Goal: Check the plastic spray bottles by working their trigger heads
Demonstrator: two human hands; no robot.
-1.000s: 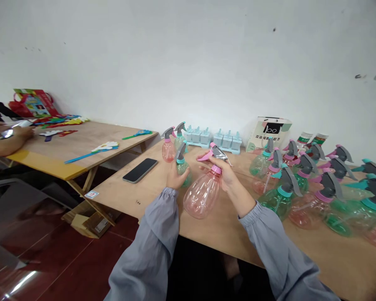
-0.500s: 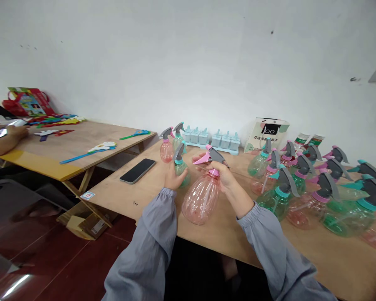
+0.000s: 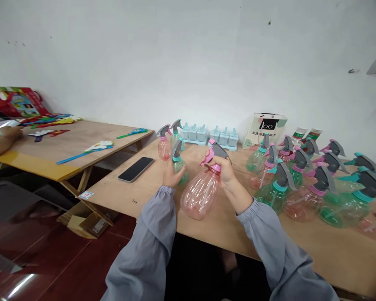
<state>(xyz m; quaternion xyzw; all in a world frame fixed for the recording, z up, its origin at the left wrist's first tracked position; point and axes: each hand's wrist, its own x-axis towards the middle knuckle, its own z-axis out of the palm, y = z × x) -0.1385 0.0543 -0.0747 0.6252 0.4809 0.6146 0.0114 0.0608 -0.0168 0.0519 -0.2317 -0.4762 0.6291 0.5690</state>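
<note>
While both hands work at mid-desk: the step in hand reads as seating the spray head on the pink bottle.
Right hand (image 3: 223, 172): fingers curled and closed round the neck and pink collar of the pink bottle (image 3: 198, 193), just under its grey-and-pink trigger head (image 3: 215, 151).
Left hand (image 3: 171, 175): closed round the base of a small green bottle (image 3: 179, 166) standing upright on the desk (image 3: 150, 184), just left of the pink one.
Pink bottle position: tilted, base toward the person, belly low over the near part of the desk – cannot tell if it touches the wood.
How to do it well: my judgement – keep the grip on the collar, not the thin belly, which looks likely to dent; keep the head in line with the neck so the thread does not cross; let the dip tube hang straight inside.
Risk: the green bottle looks light and top-heavy, easy to tip if the left hand shifts.
Finished-looking stock: crowd of green and pink spray bottles (image 3: 303, 184) at right, close together, several lying over.
Other items: black phone (image 3: 135, 169) face down left of the hands; pale blue moulds (image 3: 207, 135) by the wall.
Writing: white carton (image 3: 265, 129) shows a dark panel with "100"-like figures and a line of Chinese characters – too small to read.
Sticker: small label (image 3: 86, 195) on the desk's left corner, unreadable.
Side desk: coloured plastic toys (image 3: 50, 121), another person's hand (image 3: 3, 136) at far left.
</note>
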